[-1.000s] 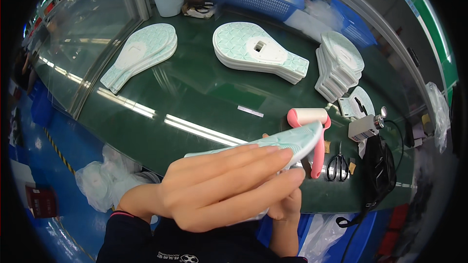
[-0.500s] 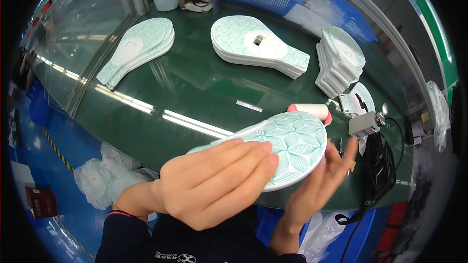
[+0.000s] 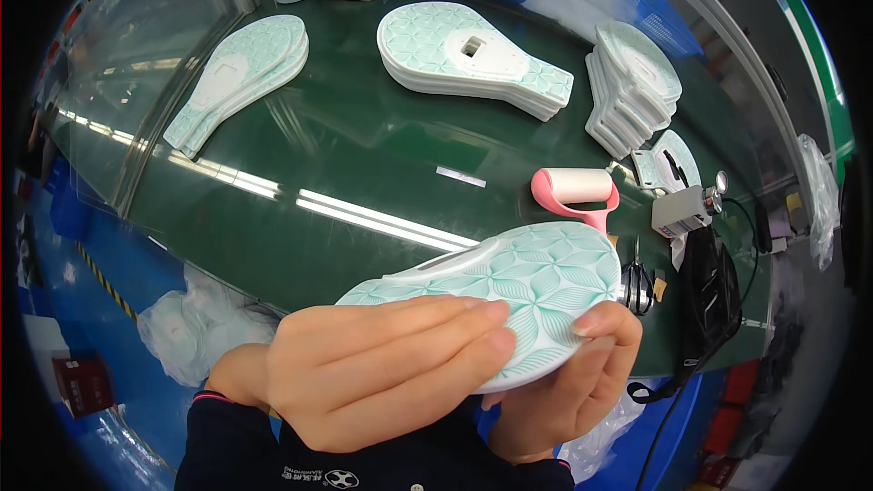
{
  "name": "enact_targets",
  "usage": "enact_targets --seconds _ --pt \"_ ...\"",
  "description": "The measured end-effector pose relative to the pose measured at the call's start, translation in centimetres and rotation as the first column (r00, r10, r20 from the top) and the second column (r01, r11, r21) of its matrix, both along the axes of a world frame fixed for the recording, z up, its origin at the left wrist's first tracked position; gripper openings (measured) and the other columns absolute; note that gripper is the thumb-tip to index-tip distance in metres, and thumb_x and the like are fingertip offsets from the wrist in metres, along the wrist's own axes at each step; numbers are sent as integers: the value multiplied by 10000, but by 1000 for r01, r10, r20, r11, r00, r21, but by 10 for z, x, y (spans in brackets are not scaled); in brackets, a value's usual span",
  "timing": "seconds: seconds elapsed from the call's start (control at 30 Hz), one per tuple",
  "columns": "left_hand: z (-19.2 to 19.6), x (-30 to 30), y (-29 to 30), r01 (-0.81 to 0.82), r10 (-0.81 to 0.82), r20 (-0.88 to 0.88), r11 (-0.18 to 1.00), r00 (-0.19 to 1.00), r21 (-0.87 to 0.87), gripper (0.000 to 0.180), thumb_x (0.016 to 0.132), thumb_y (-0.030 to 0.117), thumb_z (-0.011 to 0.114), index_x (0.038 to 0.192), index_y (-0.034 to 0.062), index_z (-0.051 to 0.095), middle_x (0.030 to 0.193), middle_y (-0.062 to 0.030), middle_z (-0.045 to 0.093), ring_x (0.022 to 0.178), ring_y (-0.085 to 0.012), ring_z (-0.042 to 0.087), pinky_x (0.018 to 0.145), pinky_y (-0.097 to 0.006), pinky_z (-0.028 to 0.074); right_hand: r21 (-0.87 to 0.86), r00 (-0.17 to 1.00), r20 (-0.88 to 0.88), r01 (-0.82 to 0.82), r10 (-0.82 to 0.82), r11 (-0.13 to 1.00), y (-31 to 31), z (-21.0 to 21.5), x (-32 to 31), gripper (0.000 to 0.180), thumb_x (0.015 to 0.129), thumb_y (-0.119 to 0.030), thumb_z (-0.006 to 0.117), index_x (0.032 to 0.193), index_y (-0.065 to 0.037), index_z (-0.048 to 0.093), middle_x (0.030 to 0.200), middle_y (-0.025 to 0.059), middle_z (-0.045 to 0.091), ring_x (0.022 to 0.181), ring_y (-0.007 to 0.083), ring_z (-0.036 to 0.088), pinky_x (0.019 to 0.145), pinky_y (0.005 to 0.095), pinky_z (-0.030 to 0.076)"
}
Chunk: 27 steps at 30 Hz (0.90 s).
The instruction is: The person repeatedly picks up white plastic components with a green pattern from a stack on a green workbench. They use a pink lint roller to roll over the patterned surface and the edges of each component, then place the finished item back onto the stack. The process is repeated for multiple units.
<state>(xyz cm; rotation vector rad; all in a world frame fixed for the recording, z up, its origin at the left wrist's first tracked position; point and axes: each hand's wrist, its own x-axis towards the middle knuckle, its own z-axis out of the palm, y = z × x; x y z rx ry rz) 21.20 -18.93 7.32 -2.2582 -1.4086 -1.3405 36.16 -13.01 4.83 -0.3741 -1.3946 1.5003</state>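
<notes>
Left of the roller (image 3: 582,185), a broad stretch of green table (image 3: 364,159) gives a hand room to pass, with a flat pale strip (image 3: 461,176) lying in it. Straight beyond the roller, a narrow gap parts the middle stack (image 3: 436,36) from the right stack (image 3: 637,73). To the roller's right, a bottle (image 3: 680,211) and a black bag (image 3: 707,309) crowd the way. On its near side, the held panel (image 3: 546,282) blocks passage, covering part of the handle (image 3: 598,217).

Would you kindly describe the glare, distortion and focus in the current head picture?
Head view: white light streaks glare across the green tabletop; head view: its near edge bows visibly; head view: the pattern on the held panel looks fairly crisp.
</notes>
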Motion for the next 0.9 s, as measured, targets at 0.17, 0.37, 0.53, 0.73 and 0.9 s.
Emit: enact_targets --seconds 0.17,0.37,0.53,0.73,0.9 --pt "3 2 -1 46 -43 49 997 998 -56 207 681 39 596 869 -47 577 826 -184 610 738 -258 622 618 -291 525 -87 982 -89 159 -167 983 -7 7 -5 301 910 -234 289 924 45 399 687 207 535 491 221 553 408 263 451" --pt "-2 0 -3 40 -38 66 999 997 -29 213 682 47 609 874 -40 579 821 -171 616 713 -258 625 620 -296 523 -12 978 -67 196 -197 980 -8 3 -9 290 904 -236 313 925 43 388 622 204 527 445 228 550 417 275 454" --pt "-1 -2 -4 17 -16 49 1000 999 -24 226 671 37 616 879 -41 579 790 -159 622 682 -229 629 603 -293 524 -73 976 -215 27 -42 997 -6 -4 -8 261 894 -224 348 948 32 358 628 198 531 447 215 549 429 264 447" --pt "-22 -5 6 -105 108 143 994 984 -24 194 652 23 629 841 44 589 765 -99 635 664 -205 626 608 -296 518 168 901 188 362 -391 917 28 -8 -1 346 846 -135 444 1163 -42 339 937 185 500 651 189 549 632 258 449" --pt "-6 -16 -4 -167 172 -87 984 981 70 184 642 63 595 819 17 609 770 -80 624 682 -170 613 604 -254 501 801 280 461 277 -842 530 99 -59 36 527 788 -122 567 1249 -37 328 955 116 533 773 162 532 732 284 408"
